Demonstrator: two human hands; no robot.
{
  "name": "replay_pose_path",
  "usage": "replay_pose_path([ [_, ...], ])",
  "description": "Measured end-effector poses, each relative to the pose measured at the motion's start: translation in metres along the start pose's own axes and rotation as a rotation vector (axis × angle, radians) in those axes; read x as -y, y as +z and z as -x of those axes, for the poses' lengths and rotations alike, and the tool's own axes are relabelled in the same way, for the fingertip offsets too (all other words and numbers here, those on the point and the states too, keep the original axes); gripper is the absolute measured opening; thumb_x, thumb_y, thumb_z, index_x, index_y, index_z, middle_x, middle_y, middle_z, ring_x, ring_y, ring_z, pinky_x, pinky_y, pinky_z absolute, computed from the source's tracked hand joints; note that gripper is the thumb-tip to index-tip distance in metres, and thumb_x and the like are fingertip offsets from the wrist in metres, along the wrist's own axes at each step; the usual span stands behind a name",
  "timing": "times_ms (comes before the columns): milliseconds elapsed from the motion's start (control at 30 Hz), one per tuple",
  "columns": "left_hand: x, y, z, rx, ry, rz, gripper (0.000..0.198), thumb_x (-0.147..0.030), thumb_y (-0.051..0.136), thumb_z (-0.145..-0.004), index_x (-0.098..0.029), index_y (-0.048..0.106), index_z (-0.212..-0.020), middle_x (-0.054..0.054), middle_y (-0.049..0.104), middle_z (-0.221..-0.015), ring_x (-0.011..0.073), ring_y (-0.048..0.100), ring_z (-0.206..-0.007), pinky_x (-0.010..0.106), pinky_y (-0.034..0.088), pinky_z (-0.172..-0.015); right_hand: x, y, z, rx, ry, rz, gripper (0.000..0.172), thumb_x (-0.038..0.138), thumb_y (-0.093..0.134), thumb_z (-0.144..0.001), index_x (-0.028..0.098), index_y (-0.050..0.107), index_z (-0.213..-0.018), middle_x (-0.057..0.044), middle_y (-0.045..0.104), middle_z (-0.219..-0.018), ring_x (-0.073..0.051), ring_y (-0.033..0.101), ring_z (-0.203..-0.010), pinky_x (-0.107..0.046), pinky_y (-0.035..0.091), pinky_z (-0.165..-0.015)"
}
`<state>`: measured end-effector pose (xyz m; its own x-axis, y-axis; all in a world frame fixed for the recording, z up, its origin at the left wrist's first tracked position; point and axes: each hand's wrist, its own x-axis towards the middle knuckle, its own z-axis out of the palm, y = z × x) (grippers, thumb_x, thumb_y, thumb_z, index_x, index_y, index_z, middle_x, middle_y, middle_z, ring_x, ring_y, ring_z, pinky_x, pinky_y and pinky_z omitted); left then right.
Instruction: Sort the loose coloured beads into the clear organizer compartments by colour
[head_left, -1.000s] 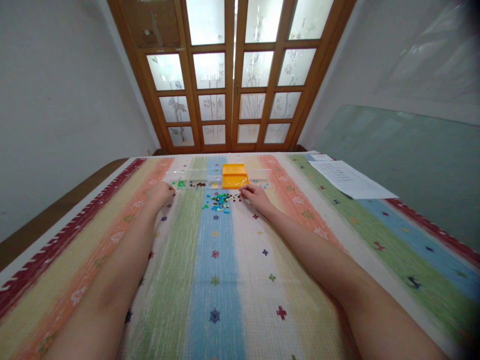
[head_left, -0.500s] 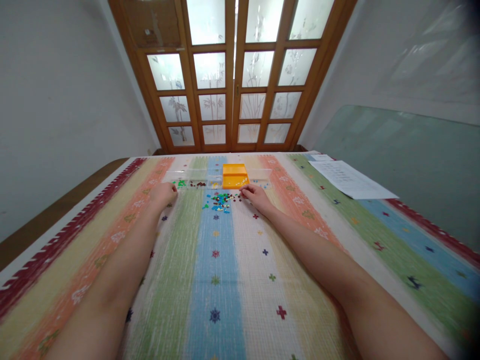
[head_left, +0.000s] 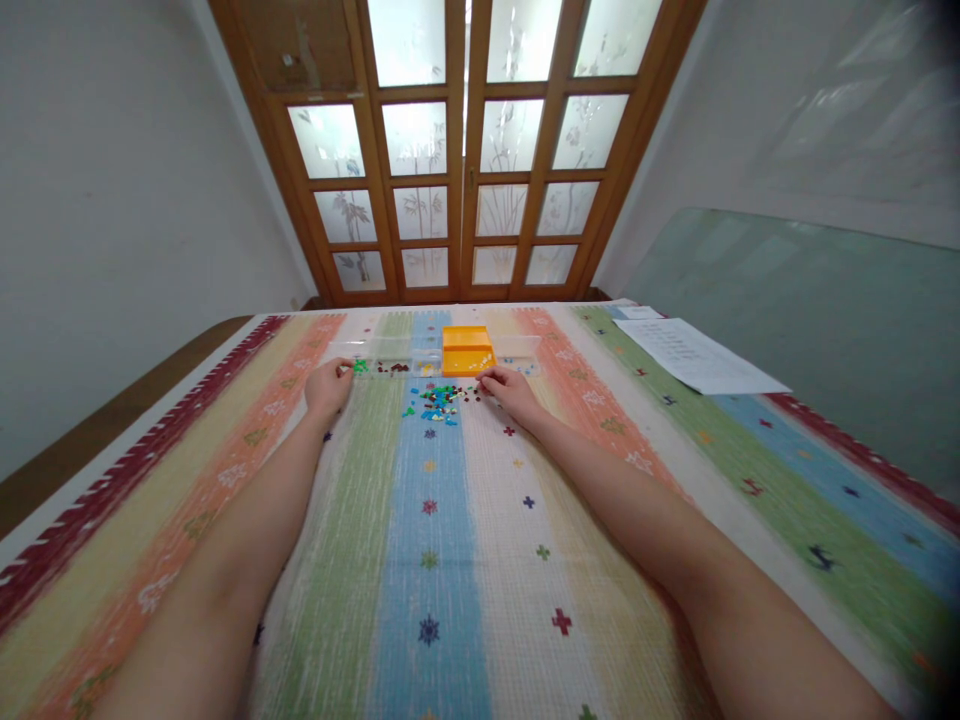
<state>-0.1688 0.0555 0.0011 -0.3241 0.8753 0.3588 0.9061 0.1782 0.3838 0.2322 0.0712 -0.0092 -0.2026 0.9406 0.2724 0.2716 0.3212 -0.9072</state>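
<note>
My left hand (head_left: 328,388) is at the left end of a clear plastic box, fingertips pinched beside the small green pieces (head_left: 361,366) in it. Whatever those fingers hold is too small to make out. My right hand (head_left: 511,389) rests in front of the orange box (head_left: 465,338), its thumb and forefinger pinched together. A mixed pile of tiny blue, green, dark and yellow pieces (head_left: 439,402) lies on the cloth between my hands. Dark brown pieces (head_left: 394,368) and yellow pieces (head_left: 427,370) sit in other compartments. A few white pieces are in the orange box.
A striped tablecloth (head_left: 450,600) covers the table. Printed paper sheets (head_left: 697,355) lie at the right. Beyond the table's far edge are wooden doors with frosted panes (head_left: 501,210), and a pale green glass panel (head_left: 817,290) stands on the right.
My left hand has shifted slightly forward, up to the green pieces. My right hand stays pinched in nearly the same spot. The whole view has moved a little.
</note>
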Motion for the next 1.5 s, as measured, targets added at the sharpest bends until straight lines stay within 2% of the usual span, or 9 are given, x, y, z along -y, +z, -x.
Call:
replay_pose_path([
  [200,0.008,0.007,-0.004,-0.013,-0.013,-0.018,0.039,-0.045,0.053,-0.094,-0.025,0.078,-0.116,0.011,0.078,-0.094,0.0287,0.067,-0.085,0.032,0.042,-0.070,-0.003,-0.001,-0.001,0.020,-0.005,-0.007,0.019,0.032,0.058,-0.085,0.020,0.072,-0.089,-0.003,0.072,-0.081,-0.019,0.066,-0.075,-0.031,0.050,-0.076],
  [400,0.008,0.013,-0.003,0.000,-0.013,0.026,0.034,-0.045,0.056,-0.091,-0.024,0.079,-0.104,0.009,0.076,-0.085,0.0265,0.066,-0.081,0.031,0.041,-0.068,-0.001,-0.002,0.000,0.014,0.010,-0.017,0.020,0.033,0.059,-0.085,0.020,0.072,-0.091,-0.003,0.073,-0.081,-0.018,0.067,-0.075,-0.030,0.050,-0.075],
  [733,0.010,0.014,-0.003,-0.002,0.008,0.077,0.029,-0.040,0.057,-0.089,-0.023,0.078,-0.100,0.008,0.076,-0.087,0.0247,0.065,-0.080,0.030,0.037,-0.067,-0.004,-0.001,-0.001,0.015,0.010,-0.011,0.020,0.033,0.058,-0.085,0.020,0.072,-0.091,-0.003,0.073,-0.082,-0.019,0.067,-0.075,-0.031,0.050,-0.076],
  [933,0.002,0.007,0.000,-0.013,0.027,0.108,0.031,-0.036,0.055,-0.088,-0.022,0.077,-0.106,0.007,0.074,-0.084,0.0236,0.063,-0.077,0.030,0.037,-0.066,-0.005,0.000,-0.001,0.008,0.007,-0.001,0.020,0.033,0.057,-0.086,0.020,0.072,-0.091,-0.003,0.073,-0.082,-0.019,0.067,-0.077,-0.031,0.050,-0.077],
  [1033,-0.011,0.004,0.004,-0.011,0.142,0.149,0.030,-0.035,0.054,-0.088,-0.021,0.076,-0.102,0.006,0.073,-0.084,0.0222,0.062,-0.077,0.030,0.038,-0.068,-0.004,0.000,-0.001,0.007,0.012,0.000,0.020,0.033,0.057,-0.085,0.020,0.071,-0.090,-0.003,0.073,-0.081,-0.019,0.067,-0.076,-0.031,0.050,-0.076],
  [1100,-0.022,0.003,0.009,0.090,0.282,0.216,0.028,-0.035,0.055,-0.088,-0.020,0.076,-0.099,0.006,0.073,-0.085,0.0213,0.062,-0.077,0.030,0.041,-0.070,-0.003,-0.001,-0.001,0.012,0.003,0.012,0.020,0.034,0.057,-0.085,0.020,0.071,-0.090,-0.003,0.073,-0.081,-0.019,0.066,-0.076,-0.031,0.049,-0.076],
  [1200,-0.041,0.003,0.018,0.367,0.500,0.362,0.026,-0.038,0.058,-0.087,-0.020,0.076,-0.094,0.004,0.073,-0.086,0.0202,0.063,-0.079,0.029,0.045,-0.073,-0.002,-0.001,0.000,0.013,-0.005,0.029,0.021,0.034,0.057,-0.086,0.020,0.071,-0.091,-0.002,0.072,-0.079,-0.019,0.066,-0.075,-0.031,0.048,-0.076],
  [1333,-0.060,-0.001,0.030,0.663,0.636,0.503,0.026,-0.039,0.064,-0.085,-0.019,0.077,-0.095,0.005,0.074,-0.087,0.0191,0.064,-0.078,0.028,0.047,-0.072,0.000,-0.002,0.001,0.017,-0.013,0.032,0.020,0.034,0.058,-0.086,0.020,0.071,-0.088,-0.002,0.071,-0.078,-0.019,0.065,-0.076,-0.031,0.048,-0.078],
  [1500,-0.069,-0.004,0.036,0.711,0.651,0.477,0.025,-0.039,0.069,-0.082,-0.022,0.079,-0.097,0.004,0.072,-0.083,0.0191,0.061,-0.073,0.028,0.046,-0.068,0.000,-0.002,0.002,0.019,-0.019,0.039,0.019,0.033,0.058,-0.087,0.021,0.071,-0.087,-0.002,0.072,-0.079,-0.019,0.065,-0.079,-0.030,0.048,-0.079],
])
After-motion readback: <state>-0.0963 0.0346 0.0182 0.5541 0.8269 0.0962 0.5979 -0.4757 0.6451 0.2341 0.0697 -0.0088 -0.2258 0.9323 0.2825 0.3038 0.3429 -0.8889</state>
